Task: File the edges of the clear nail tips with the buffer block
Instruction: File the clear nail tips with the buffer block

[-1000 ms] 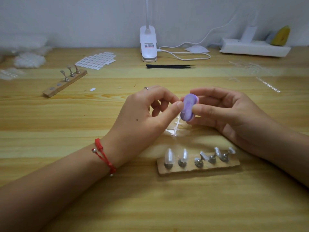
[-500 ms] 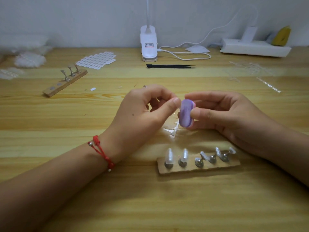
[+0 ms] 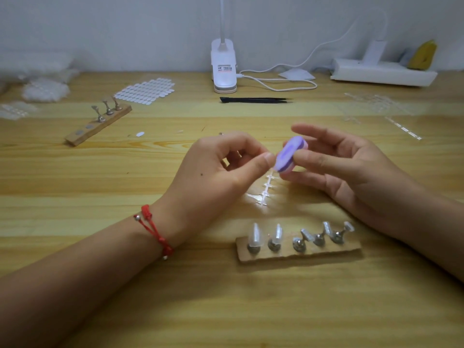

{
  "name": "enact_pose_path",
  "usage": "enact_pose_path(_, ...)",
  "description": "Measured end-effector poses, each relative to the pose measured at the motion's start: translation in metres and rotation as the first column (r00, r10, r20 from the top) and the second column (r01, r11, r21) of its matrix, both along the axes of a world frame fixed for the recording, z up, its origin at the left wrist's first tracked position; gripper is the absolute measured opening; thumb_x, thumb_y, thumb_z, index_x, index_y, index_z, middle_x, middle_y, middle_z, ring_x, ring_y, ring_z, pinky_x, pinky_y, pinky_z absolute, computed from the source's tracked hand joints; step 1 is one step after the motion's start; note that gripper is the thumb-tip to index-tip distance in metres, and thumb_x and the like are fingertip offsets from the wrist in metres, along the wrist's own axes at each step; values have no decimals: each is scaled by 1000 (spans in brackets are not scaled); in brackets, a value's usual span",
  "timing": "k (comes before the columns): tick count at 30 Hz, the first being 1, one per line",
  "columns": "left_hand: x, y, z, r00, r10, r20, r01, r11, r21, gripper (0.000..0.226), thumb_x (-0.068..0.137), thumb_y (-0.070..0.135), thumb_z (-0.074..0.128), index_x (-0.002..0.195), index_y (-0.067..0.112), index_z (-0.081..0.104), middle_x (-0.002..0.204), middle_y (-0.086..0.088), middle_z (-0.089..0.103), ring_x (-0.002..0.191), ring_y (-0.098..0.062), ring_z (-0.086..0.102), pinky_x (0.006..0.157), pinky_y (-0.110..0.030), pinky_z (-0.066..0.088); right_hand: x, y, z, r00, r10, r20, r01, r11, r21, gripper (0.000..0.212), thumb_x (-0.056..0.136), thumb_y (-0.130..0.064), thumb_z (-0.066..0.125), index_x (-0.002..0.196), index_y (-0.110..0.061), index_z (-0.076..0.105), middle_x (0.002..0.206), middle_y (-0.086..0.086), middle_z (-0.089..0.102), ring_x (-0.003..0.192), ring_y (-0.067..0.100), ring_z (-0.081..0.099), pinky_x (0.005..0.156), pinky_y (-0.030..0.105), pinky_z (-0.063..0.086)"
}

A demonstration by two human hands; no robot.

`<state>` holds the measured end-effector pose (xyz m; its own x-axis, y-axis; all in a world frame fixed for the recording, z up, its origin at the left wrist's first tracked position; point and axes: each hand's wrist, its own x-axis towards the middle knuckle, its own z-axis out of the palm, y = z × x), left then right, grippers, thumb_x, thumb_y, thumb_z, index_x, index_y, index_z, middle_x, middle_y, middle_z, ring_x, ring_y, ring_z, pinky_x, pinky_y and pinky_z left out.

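Filing under way. Left hand (image 3: pixel 216 167) pinches nail tip, hidden by fingertips (image 3: pixel 266 159), against buffer block (image 3: pixel 288 154) gripped in right hand (image 3: pixel 351 169). Two clear tips (image 3: pixel 255 234) on wooden stand (image 3: pixel 298 255); three pegs (image 3: pixel 319 238) bare, so likely more left.

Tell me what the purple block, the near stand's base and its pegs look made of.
Buffer block: likely foam, matte purple face over a pink layer. Near stand's base: seemingly unfinished wood, tan, ragged edge. Pegs: probably metal, silvery with glints.
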<state>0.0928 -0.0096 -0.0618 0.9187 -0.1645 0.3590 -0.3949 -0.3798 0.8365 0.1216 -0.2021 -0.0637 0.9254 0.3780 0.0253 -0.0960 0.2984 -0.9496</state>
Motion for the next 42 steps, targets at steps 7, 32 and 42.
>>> enact_pose_path(7, 3, -1, -1, 999, -4, -46, 0, 997, -79, 15, 81, 25, 66, 76, 12, 71, 71, -16, 62, 60, -13, 44, 56, -18, 36, -5, 0, 0, 985, 125, 118, -104, 979, -174, 46, 52, -10, 82, 95, -25, 75, 92, -3, 70, 81, 15, 70, 75, 24, 57)
enact_pose_path(32, 6, 1, -3, 987, 132, 88, -122, 987, -105, 11, 84, 13, 71, 75, 7, 70, 52, 15, 49, 48, -1, 38, 51, -8, 29, 2, -1, 4, 989, -90, -114, 107, 982, 154, 34, 62, 3, 67, 91, -12, 60, 101, 11, 67, 87, 23, 72, 73, 23, 58)
enact_pose_path(42, 7, 1, -2, 990, 141, -14, -142, 980, -136, 10, 84, 19, 71, 74, 16, 71, 74, -13, 65, 58, -16, 48, 53, -14, 35, 1, 1, 2, 995, -60, -81, 70, 990, 126, 26, 65, 3, 66, 87, -11, 60, 85, 7, 69, 83, 23, 73, 72, 22, 57)
